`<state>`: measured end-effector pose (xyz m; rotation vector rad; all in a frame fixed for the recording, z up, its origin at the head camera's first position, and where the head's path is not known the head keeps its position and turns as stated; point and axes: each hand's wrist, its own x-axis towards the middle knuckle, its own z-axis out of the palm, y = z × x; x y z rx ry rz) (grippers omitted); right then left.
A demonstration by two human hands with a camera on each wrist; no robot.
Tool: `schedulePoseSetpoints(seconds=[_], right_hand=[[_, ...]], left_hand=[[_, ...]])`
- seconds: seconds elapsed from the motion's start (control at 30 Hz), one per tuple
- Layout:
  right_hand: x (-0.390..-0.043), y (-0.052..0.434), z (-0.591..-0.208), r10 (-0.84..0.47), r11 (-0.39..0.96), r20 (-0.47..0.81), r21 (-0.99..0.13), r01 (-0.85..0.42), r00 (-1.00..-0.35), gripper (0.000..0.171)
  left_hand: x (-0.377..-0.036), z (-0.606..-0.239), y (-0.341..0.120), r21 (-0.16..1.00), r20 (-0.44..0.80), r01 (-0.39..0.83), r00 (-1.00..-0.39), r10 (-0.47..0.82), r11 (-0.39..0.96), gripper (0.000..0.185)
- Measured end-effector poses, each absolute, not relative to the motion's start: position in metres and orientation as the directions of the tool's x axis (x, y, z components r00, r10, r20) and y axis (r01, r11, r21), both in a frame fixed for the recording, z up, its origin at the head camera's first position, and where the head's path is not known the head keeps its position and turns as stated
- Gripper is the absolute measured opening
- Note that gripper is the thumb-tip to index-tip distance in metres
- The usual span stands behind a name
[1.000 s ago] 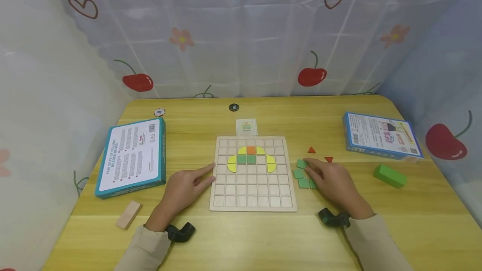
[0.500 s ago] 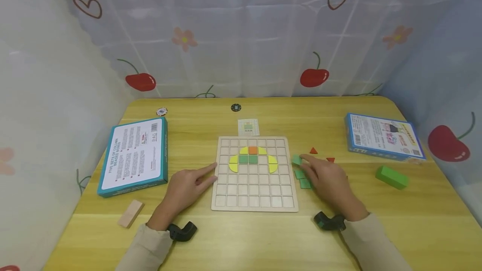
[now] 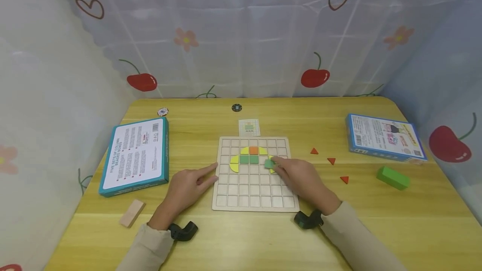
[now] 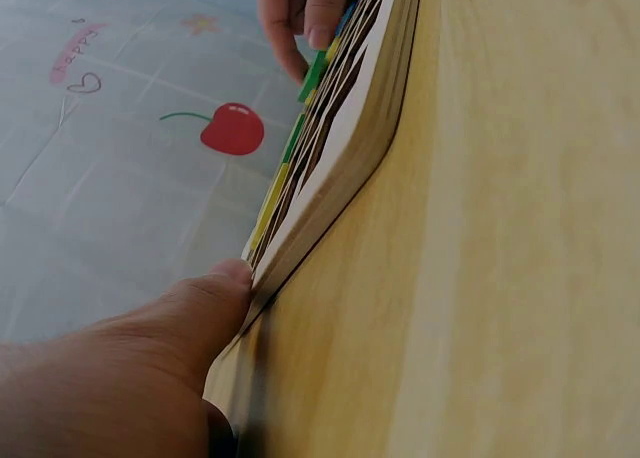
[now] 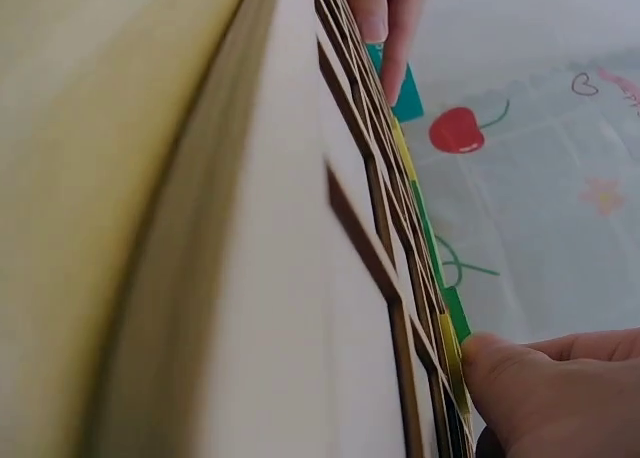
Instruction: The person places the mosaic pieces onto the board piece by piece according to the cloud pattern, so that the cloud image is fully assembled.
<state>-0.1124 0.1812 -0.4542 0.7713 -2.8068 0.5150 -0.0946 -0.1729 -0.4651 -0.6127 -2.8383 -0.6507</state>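
A wooden grid board (image 3: pixel 254 202) lies in the middle of the yellow table (image 3: pixel 241 237). Yellow, orange and green tiles fill cells near its top. My right hand (image 3: pixel 297 177) reaches over the board's right part and pinches a green square tile (image 3: pixel 269 163) just above the cells, beside the placed green tiles (image 3: pixel 249 159). My left hand (image 3: pixel 188 185) rests on the table with straight fingers touching the board's left edge (image 4: pixel 330 193). The right wrist view shows a fingertip (image 5: pixel 500 378) at the tile row.
Three red triangles (image 3: pixel 331 161) lie right of the board. A green block (image 3: pixel 393 177) and a blue box (image 3: pixel 385 137) are at the right, a teal box (image 3: pixel 135 156) and a wooden block (image 3: pixel 132 213) at the left. A small card (image 3: pixel 249 127) lies behind the board.
My right hand picked a green tile from the group right of the board and carried it left over the board. The left hand stayed put.
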Motion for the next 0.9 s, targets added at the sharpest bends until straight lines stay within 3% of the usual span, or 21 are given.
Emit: schedulePoseSetpoints(seconds=[0.43,0.67,0.9], right_hand=[[-0.123,0.166,-0.46,-0.39,0.792,0.324,-0.359,-0.493,-0.862,0.036],[-0.121,0.164,-0.473,-0.375,0.716,0.487,-0.387,-0.58,-0.788,0.026],[-0.121,0.162,-0.475,-0.345,0.725,0.486,-0.405,-0.556,-0.803,0.025]], left_hand=[[-0.095,-0.464,-0.172,0.38,0.227,0.413,-0.909,0.35,0.828,0.042],[-0.095,-0.462,-0.172,0.382,0.237,0.42,-0.906,0.352,0.823,0.041],[-0.095,-0.463,-0.171,0.387,0.23,0.412,-0.91,0.346,0.825,0.041]])
